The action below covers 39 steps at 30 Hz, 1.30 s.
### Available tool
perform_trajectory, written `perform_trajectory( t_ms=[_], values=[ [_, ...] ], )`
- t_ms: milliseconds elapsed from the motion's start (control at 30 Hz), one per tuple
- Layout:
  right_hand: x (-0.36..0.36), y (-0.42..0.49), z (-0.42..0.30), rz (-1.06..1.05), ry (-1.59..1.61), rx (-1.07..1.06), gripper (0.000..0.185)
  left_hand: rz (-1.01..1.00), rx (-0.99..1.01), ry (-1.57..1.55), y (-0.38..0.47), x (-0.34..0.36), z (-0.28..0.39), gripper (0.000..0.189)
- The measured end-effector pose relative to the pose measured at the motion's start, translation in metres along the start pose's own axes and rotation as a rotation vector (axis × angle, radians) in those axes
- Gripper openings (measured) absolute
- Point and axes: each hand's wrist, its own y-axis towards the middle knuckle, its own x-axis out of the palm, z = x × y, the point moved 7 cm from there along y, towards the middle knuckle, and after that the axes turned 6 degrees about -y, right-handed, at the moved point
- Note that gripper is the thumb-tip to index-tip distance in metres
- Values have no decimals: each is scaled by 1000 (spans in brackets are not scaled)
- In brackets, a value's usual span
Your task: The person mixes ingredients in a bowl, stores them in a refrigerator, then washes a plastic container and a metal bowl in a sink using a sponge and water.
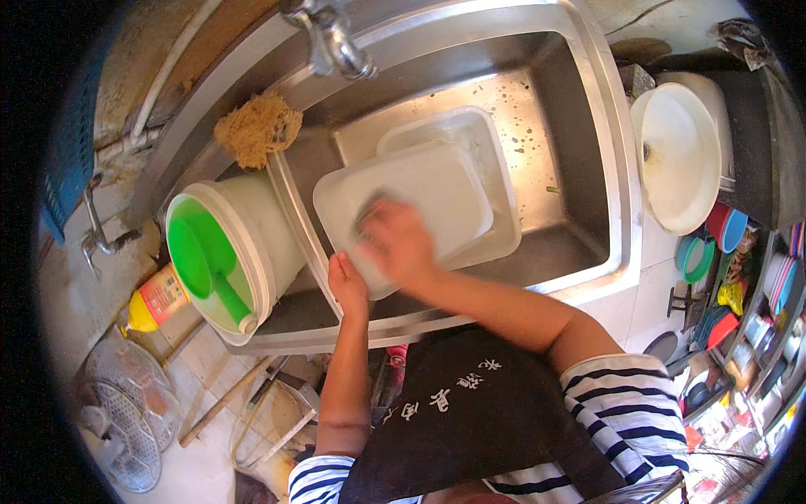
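Note:
A white rectangular plastic container [428, 183] is tilted over a second translucent plastic container [497, 220] in the stainless steel sink [567, 183]. My left hand [348, 283] grips its near left edge, with the fingertips pointing up along the rim. My right hand [403, 242], blurred by motion, presses a dark grey scrubber [373, 211], probably steel wool, against the container's broad pale face. Some clear liquid seems to lie in the lower container, partly covered by the upper one.
A chrome faucet [340, 47] overhangs the sink's back edge. Left of the basin stand a white bucket [264, 220] holding a green dipper [195, 252] and a tan fibre scrubber [258, 129]. A yellow bottle [151, 302] is beside the bucket. Rightward is a large white basin [683, 157].

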Motion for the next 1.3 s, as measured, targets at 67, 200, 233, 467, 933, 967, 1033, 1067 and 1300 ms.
perform_trajectory(
  t_ms=[67,200,233,467,933,967,1033,1067,1300],
  values=[
    [9,12,-12,-67,124,-42,25,9,39,12,0,-4,-6,29],
    [39,56,176,13,-156,408,22,33,80,91,-3,-6,16,30],
    [34,40,218,-163,-38,598,31,53,99,113,-2,-11,13,31],
    [3,-120,188,9,-187,945,37,199,38,-56,1,-15,18,29],
    [99,2,249,-428,-402,-115,35,174,99,200,-11,-46,54,24],
    [82,17,238,-438,-431,-1,32,178,116,216,-12,-48,52,24],
    [63,28,245,-203,-164,397,22,171,174,236,-2,-42,58,24],
    [66,12,261,-163,49,644,22,166,189,230,0,-37,58,23],
    [-2,1,20,84,264,217,29,106,211,176,15,-24,59,24]
  ],
)
